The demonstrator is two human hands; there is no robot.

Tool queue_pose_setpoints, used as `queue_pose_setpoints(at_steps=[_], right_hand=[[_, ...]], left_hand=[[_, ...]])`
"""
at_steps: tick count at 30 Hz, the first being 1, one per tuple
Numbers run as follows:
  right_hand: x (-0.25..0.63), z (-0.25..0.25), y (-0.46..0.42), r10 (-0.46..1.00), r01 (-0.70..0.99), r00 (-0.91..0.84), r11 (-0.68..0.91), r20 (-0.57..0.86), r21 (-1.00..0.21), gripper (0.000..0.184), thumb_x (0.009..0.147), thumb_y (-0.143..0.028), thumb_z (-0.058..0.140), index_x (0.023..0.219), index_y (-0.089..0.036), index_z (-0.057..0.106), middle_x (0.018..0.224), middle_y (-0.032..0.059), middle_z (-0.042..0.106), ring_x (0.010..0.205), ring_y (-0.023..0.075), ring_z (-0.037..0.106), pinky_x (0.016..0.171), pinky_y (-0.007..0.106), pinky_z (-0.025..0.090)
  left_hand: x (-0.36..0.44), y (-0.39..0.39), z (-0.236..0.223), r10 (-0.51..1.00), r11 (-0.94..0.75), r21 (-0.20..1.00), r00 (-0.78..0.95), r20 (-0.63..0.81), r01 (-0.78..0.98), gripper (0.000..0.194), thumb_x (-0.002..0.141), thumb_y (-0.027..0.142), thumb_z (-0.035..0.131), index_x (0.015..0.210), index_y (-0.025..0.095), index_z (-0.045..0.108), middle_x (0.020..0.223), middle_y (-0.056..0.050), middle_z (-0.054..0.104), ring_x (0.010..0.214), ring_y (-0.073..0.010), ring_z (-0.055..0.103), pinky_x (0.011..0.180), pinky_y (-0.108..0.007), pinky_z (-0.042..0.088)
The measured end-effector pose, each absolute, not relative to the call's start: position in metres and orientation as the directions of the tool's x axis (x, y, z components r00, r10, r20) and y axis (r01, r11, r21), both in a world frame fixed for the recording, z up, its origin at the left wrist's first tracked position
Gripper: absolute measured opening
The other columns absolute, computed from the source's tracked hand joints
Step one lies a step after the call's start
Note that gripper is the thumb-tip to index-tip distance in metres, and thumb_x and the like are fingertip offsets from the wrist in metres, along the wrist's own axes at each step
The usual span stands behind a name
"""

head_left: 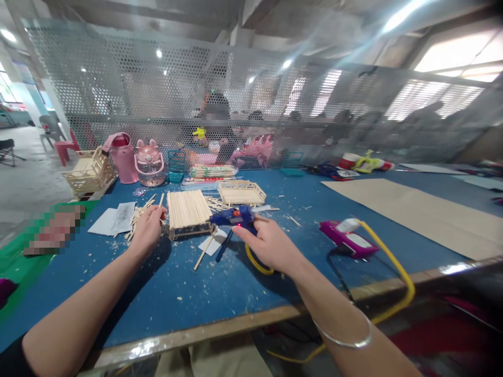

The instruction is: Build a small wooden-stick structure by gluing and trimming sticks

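Note:
My right hand (269, 241) is wrapped round the handle of a blue hot glue gun (233, 217), with a small red light showing near the thumb. The gun's nozzle points left, close to the right front corner of a box-like piece made of wooden sticks (189, 209). On the left of that piece, my left hand (150, 226) pinches a short wooden stick (161, 201) held roughly upright. A heap of loose sticks (137, 214) lies beside the left hand. In front of the piece, a single stick (205, 251) rests partly on a small white paper (213, 242).
Behind stand a low stick tray (241, 193), bundled sticks (212, 171), a pink bottle (123, 158), a clear pink-lidded jug (149, 165) and a stick-built piece (90, 170). On the right lie a magenta power strip (348, 240) with a yellow cord and brown cardboard (404, 209).

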State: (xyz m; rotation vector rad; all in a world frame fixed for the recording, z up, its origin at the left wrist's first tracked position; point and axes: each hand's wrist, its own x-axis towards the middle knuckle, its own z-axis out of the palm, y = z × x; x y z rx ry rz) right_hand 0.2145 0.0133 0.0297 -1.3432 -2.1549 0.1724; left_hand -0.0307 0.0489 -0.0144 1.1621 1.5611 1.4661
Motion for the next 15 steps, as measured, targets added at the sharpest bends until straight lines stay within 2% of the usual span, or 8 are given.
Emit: queue_pose_setpoints(at_steps=[6,12,15], right_hand=[[0.204,0.029,0.011,0.839,0.722,-0.368,0.529,0.401,-0.445,0.023,0.084,-0.031,0.049,0.089,-0.016,0.065,0.088,0.008,0.069,0.076,0.0195,0.063,0.062,0.027,0.046],[0.202,0.028,0.014,0.833,0.657,-0.378,0.549,0.405,-0.517,0.027,0.084,-0.031,0.049,0.102,-0.016,0.063,0.102,0.0086,0.067,0.091,0.0208,0.063,0.078,0.029,0.047],[0.202,0.028,0.015,0.836,0.682,-0.371,0.541,0.405,-0.493,0.027,0.084,-0.032,0.048,0.099,-0.016,0.064,0.099,0.0092,0.068,0.088,0.0213,0.063,0.075,0.03,0.047]], left_hand=[[-0.033,0.05,-0.016,0.931,-0.04,0.986,-0.353,0.096,0.161,0.019,0.071,0.032,0.043,0.072,0.017,0.054,0.06,0.004,0.045,0.047,-0.0083,0.037,0.042,-0.02,0.024],[-0.034,0.052,-0.017,0.932,-0.042,0.984,-0.347,0.101,0.174,0.019,0.071,0.033,0.043,0.073,0.017,0.054,0.06,0.004,0.044,0.047,-0.0088,0.036,0.043,-0.021,0.024],[-0.034,0.052,-0.017,0.93,-0.049,0.982,-0.35,0.111,0.182,0.02,0.071,0.033,0.043,0.072,0.017,0.054,0.061,0.003,0.045,0.048,-0.0091,0.037,0.045,-0.021,0.026]])
